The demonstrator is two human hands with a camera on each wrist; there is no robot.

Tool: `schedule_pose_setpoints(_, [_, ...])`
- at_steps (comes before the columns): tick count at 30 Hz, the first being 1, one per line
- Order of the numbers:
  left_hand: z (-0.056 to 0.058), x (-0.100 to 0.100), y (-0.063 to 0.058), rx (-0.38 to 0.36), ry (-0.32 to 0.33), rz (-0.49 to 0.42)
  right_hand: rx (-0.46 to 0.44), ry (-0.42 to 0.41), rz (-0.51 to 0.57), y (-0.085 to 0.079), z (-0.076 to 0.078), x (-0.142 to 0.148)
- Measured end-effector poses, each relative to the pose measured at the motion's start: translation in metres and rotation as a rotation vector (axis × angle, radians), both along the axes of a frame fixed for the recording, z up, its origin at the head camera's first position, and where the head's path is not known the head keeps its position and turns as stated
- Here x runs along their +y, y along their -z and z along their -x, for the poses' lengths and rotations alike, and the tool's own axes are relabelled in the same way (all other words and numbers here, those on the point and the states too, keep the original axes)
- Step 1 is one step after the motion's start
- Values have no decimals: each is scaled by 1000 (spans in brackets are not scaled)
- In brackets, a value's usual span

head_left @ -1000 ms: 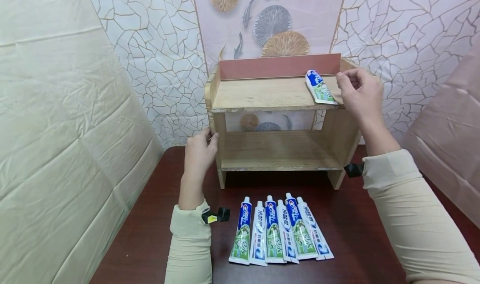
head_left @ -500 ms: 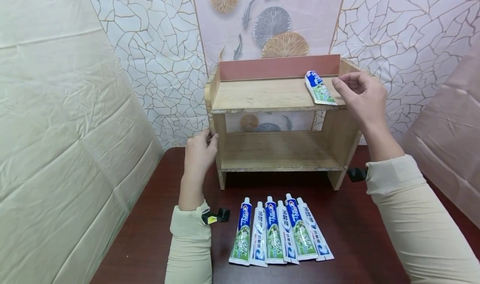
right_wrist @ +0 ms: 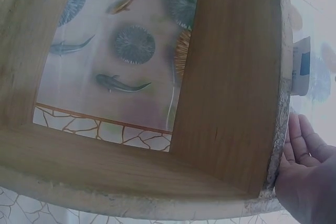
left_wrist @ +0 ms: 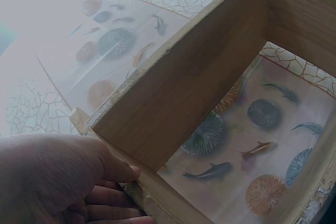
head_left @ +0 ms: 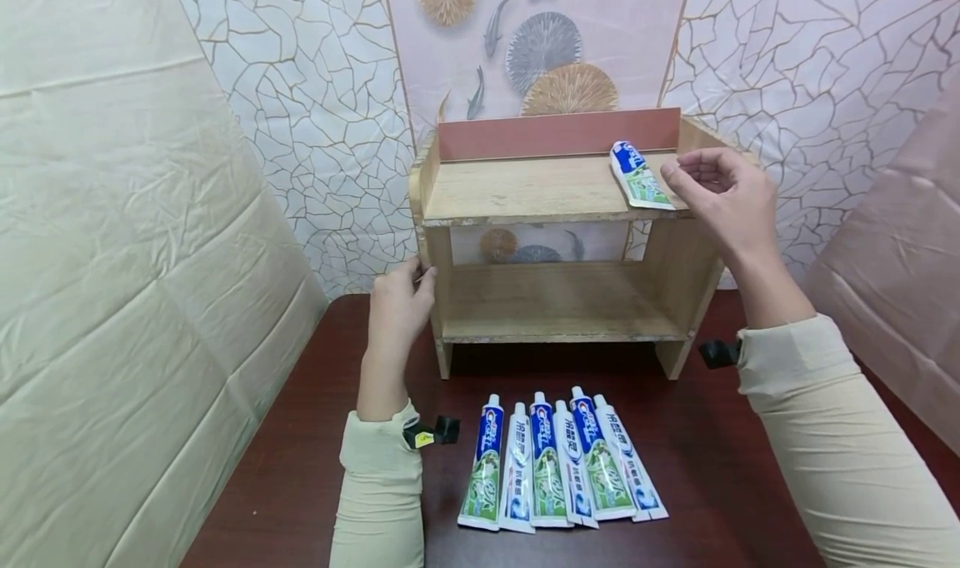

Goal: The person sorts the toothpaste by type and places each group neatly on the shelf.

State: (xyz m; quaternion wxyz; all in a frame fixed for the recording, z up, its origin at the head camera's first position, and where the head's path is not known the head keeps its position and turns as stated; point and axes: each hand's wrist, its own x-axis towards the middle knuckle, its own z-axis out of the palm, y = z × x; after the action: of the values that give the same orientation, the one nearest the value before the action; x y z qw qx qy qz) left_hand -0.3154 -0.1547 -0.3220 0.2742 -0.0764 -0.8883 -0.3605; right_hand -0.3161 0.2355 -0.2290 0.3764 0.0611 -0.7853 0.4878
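Note:
In the head view, my left hand grips the left side panel of a small two-tier wooden shelf. The left wrist view has its thumb on the panel's front edge and its fingers bent along the outer side. A blue, white and green toothpaste tube lies on the upper board near the right end, its flat end at the front edge. Just right of that tube hovers my right hand, apart from it, with loosely bent fingers and nothing held. In the right wrist view, the tube's flat end juts past the board's edge.
Several toothpaste tubes, blue-green and white, lie side by side on the dark red table before the shelf, caps toward it. A reddish back strip and raised side panels bound the upper board. Patterned cloth hangs behind.
My right hand has shifted slightly right and down, toward me, with its fingers a little more spread. The left hand, shelf and tubes have stayed where they were.

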Motion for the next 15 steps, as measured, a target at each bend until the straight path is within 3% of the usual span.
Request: schedule_pose_setpoints(15, [0,1,0,-10,-7,3,-33,-77,9,1,-10,1])
